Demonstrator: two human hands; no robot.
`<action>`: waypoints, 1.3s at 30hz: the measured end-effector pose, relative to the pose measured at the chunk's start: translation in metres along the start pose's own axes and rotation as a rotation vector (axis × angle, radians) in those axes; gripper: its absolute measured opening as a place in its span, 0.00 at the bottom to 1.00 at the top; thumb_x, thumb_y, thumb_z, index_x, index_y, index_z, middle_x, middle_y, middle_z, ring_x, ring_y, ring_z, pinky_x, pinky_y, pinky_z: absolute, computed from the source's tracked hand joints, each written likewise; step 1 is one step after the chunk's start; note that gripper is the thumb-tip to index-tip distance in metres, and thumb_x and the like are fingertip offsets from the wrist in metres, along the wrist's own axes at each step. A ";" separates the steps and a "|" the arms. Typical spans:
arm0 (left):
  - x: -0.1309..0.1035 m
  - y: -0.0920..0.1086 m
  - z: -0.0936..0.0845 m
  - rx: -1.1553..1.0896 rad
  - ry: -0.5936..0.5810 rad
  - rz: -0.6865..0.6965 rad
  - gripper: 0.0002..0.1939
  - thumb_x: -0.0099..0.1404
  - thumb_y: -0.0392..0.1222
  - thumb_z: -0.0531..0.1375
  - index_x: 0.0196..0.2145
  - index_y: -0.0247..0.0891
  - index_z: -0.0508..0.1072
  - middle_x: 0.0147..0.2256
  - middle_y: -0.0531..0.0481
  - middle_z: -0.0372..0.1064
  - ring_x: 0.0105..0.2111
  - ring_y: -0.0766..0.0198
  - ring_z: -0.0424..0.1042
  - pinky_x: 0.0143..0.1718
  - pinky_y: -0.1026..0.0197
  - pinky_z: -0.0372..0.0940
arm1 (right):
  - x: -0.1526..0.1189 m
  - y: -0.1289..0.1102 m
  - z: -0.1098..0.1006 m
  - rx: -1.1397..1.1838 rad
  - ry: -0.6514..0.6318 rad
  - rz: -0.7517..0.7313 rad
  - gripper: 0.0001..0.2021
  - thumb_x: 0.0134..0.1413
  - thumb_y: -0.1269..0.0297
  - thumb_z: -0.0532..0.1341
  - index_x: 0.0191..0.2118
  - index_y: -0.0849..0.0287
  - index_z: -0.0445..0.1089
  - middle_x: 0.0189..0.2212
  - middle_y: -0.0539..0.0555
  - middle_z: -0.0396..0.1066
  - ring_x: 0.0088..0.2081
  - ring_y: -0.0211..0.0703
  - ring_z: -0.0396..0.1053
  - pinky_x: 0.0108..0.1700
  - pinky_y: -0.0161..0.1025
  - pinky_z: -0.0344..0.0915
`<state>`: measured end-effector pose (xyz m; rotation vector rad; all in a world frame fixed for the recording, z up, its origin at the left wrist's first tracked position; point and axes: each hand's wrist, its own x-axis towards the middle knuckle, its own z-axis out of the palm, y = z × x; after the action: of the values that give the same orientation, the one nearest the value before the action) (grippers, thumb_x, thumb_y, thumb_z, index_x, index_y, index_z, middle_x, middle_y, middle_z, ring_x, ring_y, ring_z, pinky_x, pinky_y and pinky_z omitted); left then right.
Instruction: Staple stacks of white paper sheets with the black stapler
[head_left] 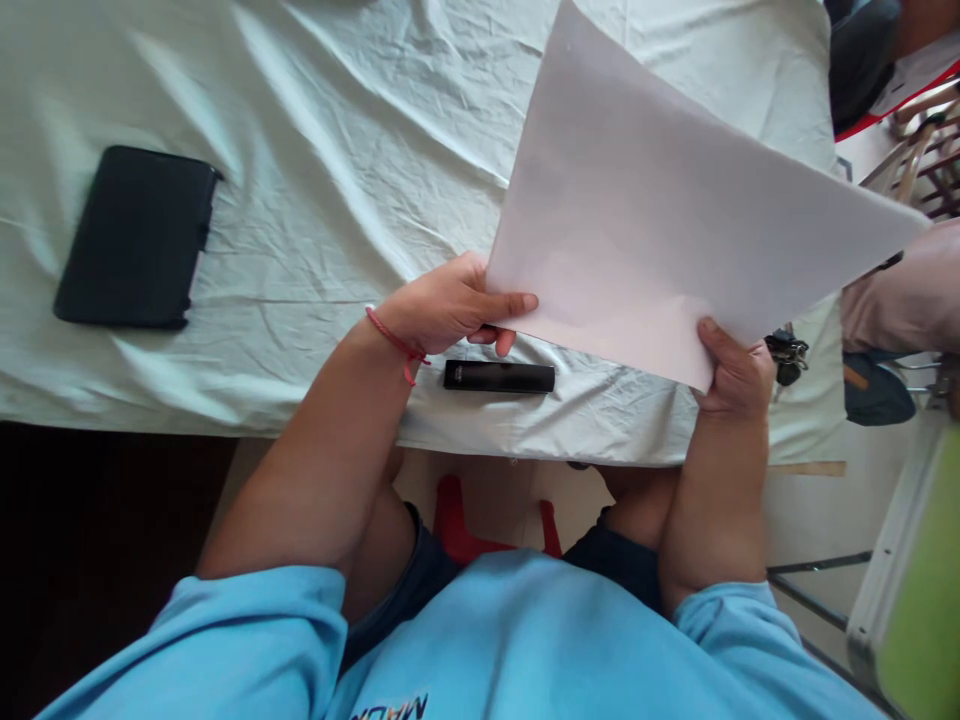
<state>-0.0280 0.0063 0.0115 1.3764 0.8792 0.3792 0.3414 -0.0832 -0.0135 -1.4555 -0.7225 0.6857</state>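
Observation:
A white sheaf of paper (645,190) is held above the table, tilted with its right side toward the lower right. My left hand (457,305) pinches its lower left corner, thumb on top and fingers beneath. At the lower right edge, my right hand (735,375) grips it with the thumb on top, the other fingers hidden under the paper. Just below the paper, near the table's front edge, lies a stapler-like black bar (499,377). Whether the paper is one sheet or several I cannot tell.
A pale cloth (322,200) with wrinkles covers the table. On the left lies a flat black case (139,238). Keys (787,355) rest beside my right hand. Another person's leg (900,285) is at the right, above a green-topped folding piece (922,580).

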 end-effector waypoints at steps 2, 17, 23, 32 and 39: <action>-0.001 0.001 0.000 0.000 -0.016 -0.001 0.23 0.76 0.65 0.73 0.38 0.44 0.76 0.25 0.49 0.72 0.24 0.63 0.61 0.29 0.53 0.64 | 0.000 0.000 -0.002 0.006 -0.017 0.024 0.25 0.35 0.53 0.90 0.39 0.46 0.81 0.44 0.53 0.88 0.61 0.63 0.88 0.68 0.63 0.88; 0.003 -0.001 -0.001 0.145 0.005 -0.004 0.26 0.72 0.67 0.72 0.33 0.44 0.75 0.27 0.47 0.74 0.27 0.61 0.69 0.32 0.56 0.62 | 0.003 0.001 -0.025 -0.056 0.012 0.069 0.27 0.33 0.53 0.91 0.39 0.47 0.81 0.42 0.52 0.89 0.58 0.63 0.90 0.64 0.63 0.92; 0.007 -0.003 -0.001 0.244 -0.008 -0.040 0.17 0.64 0.54 0.74 0.45 0.42 0.84 0.29 0.49 0.83 0.27 0.57 0.77 0.28 0.59 0.61 | 0.008 0.006 -0.047 -0.168 -0.030 0.135 0.28 0.33 0.49 0.93 0.40 0.43 0.84 0.46 0.52 0.91 0.57 0.69 0.90 0.63 0.69 0.92; 0.013 -0.009 -0.006 0.336 -0.055 -0.032 0.22 0.61 0.53 0.73 0.51 0.43 0.86 0.32 0.49 0.88 0.30 0.53 0.83 0.31 0.58 0.65 | 0.007 0.007 -0.061 -0.183 -0.024 0.168 0.31 0.30 0.48 0.94 0.41 0.46 0.86 0.46 0.52 0.91 0.49 0.62 0.90 0.57 0.63 0.93; 0.011 -0.006 -0.007 0.348 -0.087 -0.088 0.31 0.56 0.50 0.74 0.58 0.44 0.84 0.33 0.51 0.87 0.31 0.52 0.82 0.33 0.58 0.67 | 0.006 0.004 -0.068 -0.233 -0.046 0.197 0.32 0.25 0.43 0.93 0.40 0.44 0.87 0.47 0.54 0.91 0.51 0.68 0.89 0.58 0.69 0.92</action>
<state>-0.0271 0.0176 0.0029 1.6525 0.9601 0.0986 0.3983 -0.1204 -0.0165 -1.7451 -0.7185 0.8083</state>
